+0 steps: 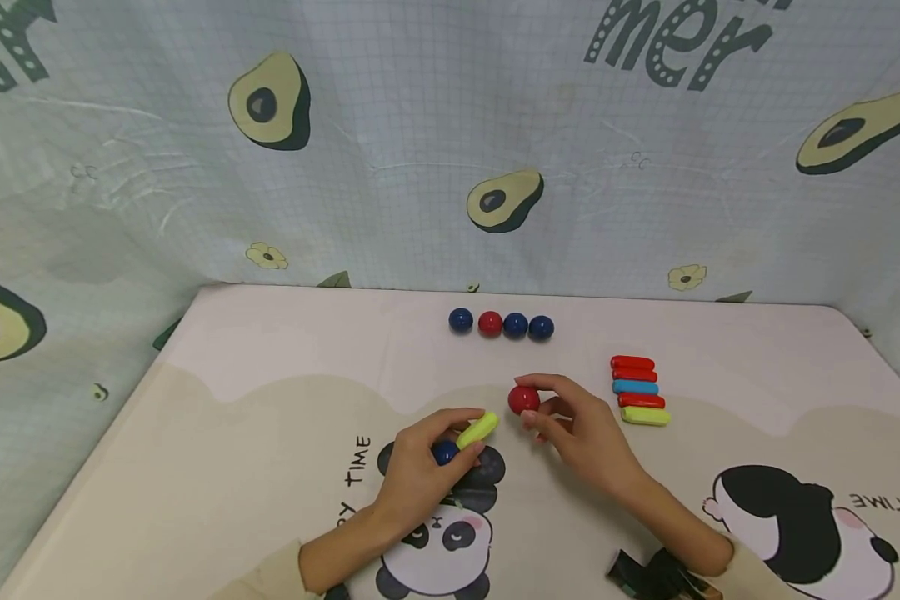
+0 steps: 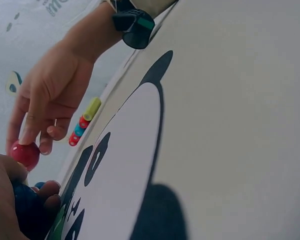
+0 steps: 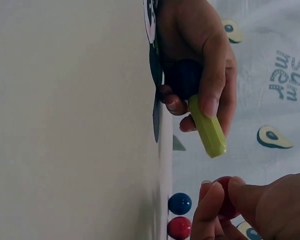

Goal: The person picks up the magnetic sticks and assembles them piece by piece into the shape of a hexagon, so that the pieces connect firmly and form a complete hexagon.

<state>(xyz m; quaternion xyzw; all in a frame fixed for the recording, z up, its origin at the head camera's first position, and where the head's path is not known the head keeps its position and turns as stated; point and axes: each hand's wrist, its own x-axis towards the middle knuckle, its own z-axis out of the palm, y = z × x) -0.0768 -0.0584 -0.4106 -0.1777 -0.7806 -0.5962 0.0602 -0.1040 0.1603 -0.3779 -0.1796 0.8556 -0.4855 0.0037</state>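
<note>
My left hand [image 1: 422, 467] holds a dark blue ball [image 1: 445, 452] together with a yellow-green stick [image 1: 477, 430], whose free end points up and right. In the right wrist view the stick [image 3: 208, 131] sticks out beyond the blue ball [image 3: 184, 79], pinched by the left thumb and fingers. My right hand [image 1: 588, 433] pinches a red ball [image 1: 523, 399] between thumb and fingertips, just right of the stick's end and apart from it. The left wrist view shows that red ball [image 2: 25, 155] at the right fingertips.
Toward the back of the table [image 1: 270, 333] stands a row of balls, several blue [image 1: 461, 320] and one red [image 1: 491, 323]. Right of my right hand lie several sticks side by side: red [image 1: 633, 362], blue [image 1: 635, 387] and yellow-green [image 1: 646, 416]. A patterned cloth [image 1: 390, 108] hangs behind.
</note>
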